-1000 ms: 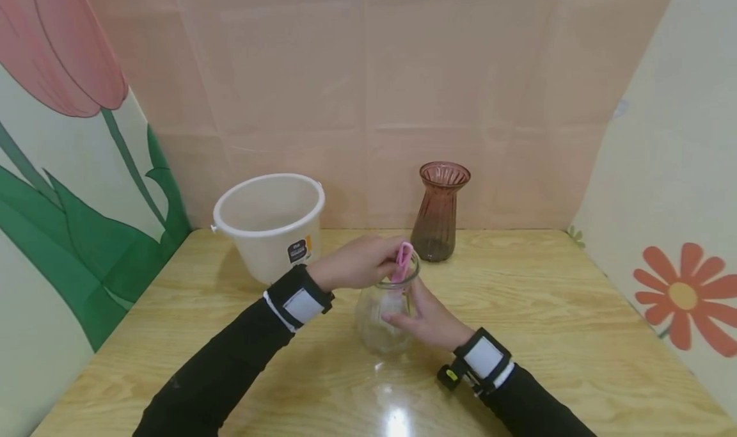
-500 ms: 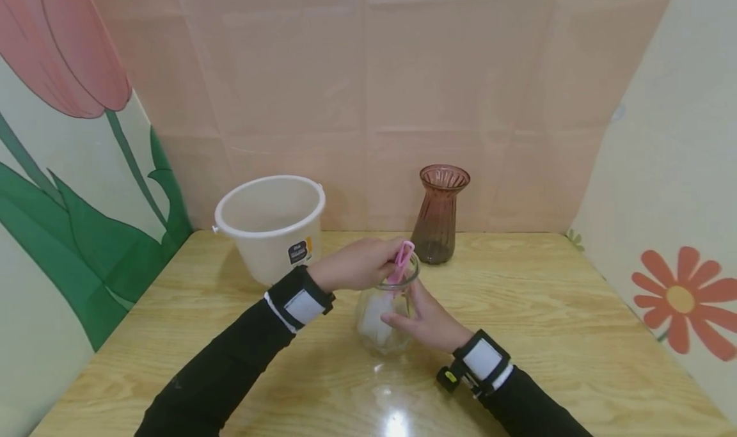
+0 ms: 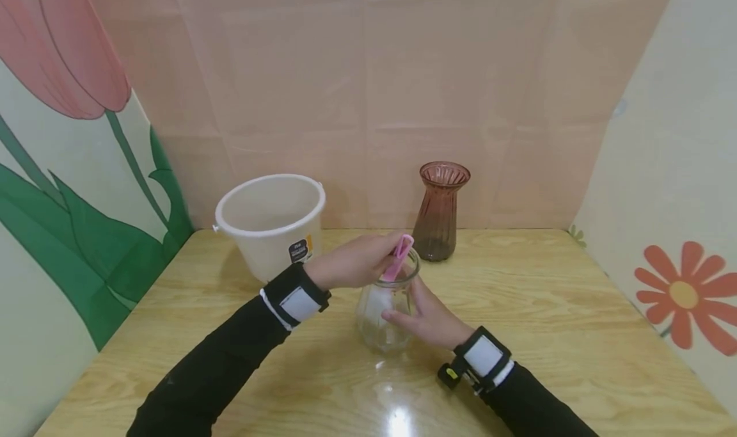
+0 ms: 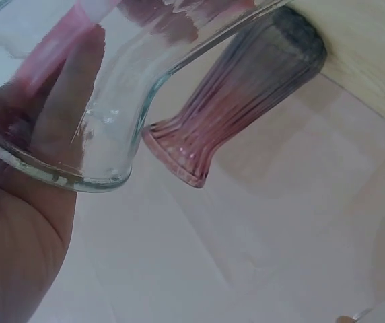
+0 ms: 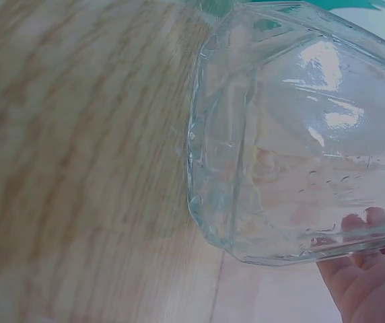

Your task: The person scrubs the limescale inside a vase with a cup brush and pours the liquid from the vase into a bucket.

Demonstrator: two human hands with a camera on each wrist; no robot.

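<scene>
- Glass jar (image 3: 384, 312), clear and faceted, stands on the wooden worktop (image 3: 547, 309) just below the middle of the head frame, with both hands on it.
- The right hand (image 3: 428, 318) cups the jar's lower right side, fingers curled against the glass; in the right wrist view the fingertips (image 5: 364, 225) show through the wall at the lower right of the frame.
- The left hand (image 3: 351, 261) sits over the jar's mouth and pinches a pink handle (image 3: 398, 258) that slants down into the opening. Something white shows inside the jar below it (a brush head or a cloth, too blurred to tell).
- Behind the jar, centre right of the frame, stands a ribbed brownish-pink vase (image 3: 440, 213); at centre left a white bucket (image 3: 270, 222) stands against the wall.
- Risks, as I judge them: hard sideways working of the handle could lever the rim and tip the jar out of the one-sided right-hand hold.
- A slip of wet glass could send the jar sliding back toward the vase, which stands near and looks top-heavy.
- Pressure on thin glass at the neck might chip it.
</scene>
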